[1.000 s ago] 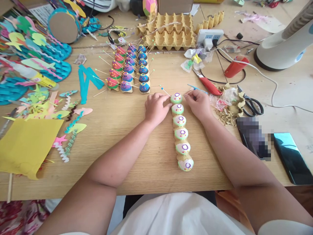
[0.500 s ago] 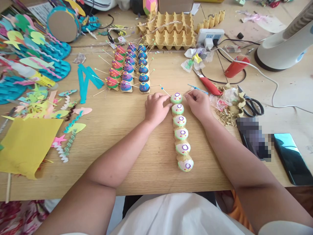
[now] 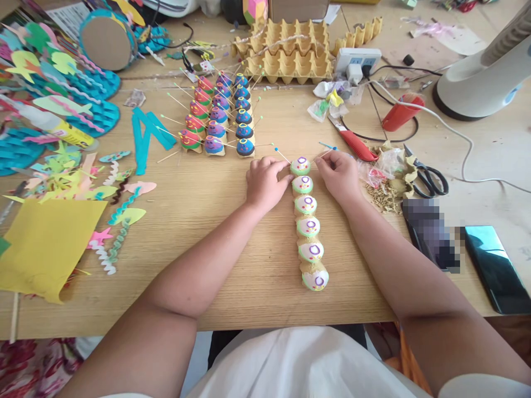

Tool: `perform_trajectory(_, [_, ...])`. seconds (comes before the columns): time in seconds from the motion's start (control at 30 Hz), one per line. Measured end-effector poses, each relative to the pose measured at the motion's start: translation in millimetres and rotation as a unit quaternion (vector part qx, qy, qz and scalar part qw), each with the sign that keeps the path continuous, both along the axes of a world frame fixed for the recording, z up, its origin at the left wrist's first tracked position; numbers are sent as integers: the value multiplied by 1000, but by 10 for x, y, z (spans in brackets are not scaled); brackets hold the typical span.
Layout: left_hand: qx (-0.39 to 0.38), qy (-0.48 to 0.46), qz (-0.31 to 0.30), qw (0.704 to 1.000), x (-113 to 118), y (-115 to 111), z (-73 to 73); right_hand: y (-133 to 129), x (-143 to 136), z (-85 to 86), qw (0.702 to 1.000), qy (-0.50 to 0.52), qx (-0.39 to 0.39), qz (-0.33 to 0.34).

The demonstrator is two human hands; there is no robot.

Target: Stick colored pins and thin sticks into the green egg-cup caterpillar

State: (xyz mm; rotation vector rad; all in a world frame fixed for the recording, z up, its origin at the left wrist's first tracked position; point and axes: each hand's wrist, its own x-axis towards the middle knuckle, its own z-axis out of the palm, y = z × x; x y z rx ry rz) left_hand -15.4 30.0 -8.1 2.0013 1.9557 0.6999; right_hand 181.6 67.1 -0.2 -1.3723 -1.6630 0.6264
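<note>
A strip of painted egg-carton cups [image 3: 306, 226], white-topped with green rims and purple rings, runs lengthwise before me. My left hand [image 3: 265, 179] grips its far end from the left, thumb and fingers against the end cup. From that cup's left side a thin stick with a blue tip [image 3: 282, 155] sticks out. Just right of the end cup, my right hand [image 3: 340, 171] is closed in a pinch on a thin stick, mostly hidden by the fingers; a blue tip [image 3: 335, 148] shows above them.
Three rows of painted egg-carton cups [image 3: 215, 115] with sticks stand beyond my left hand. Paper cutouts and yellow foam sheet [image 3: 50, 243] lie left. Scissors [image 3: 431, 177], a red-handled cutter [image 3: 357, 145] and phones [image 3: 498, 268] lie right. Egg trays [image 3: 286, 52] stand behind.
My right hand has shifted slightly right, away from the end cup, and a blue tip now shows above its fingers. My left hand keeps its hold on the strip.
</note>
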Motion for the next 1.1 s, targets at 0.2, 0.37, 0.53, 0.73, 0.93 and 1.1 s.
perform_trajectory(0.2, [0,-3,0,1000,2,1,-4,6,-8,-32,1000,2,3,5])
perform_trajectory(0.37, [0,2,-2,1000,-1,4,-1,3,-17,-2,1000,-10,2,3])
perform_trajectory(0.53, [-8,8,0,1000,5,-1,12,2,-20,28,1000,-24,-3,-10])
perform_trajectory(0.73, [-2,0,-1,1000,0,0,1,3,2,-2,1000,-4,-13,-3])
perform_trajectory(0.93, [-1,-1,-4,1000,-3,4,-8,12,13,-32,1000,1,-4,14])
perform_trajectory(1.1, [-4,-2,0,1000,0,2,-3,6,2,-29,1000,-13,2,13])
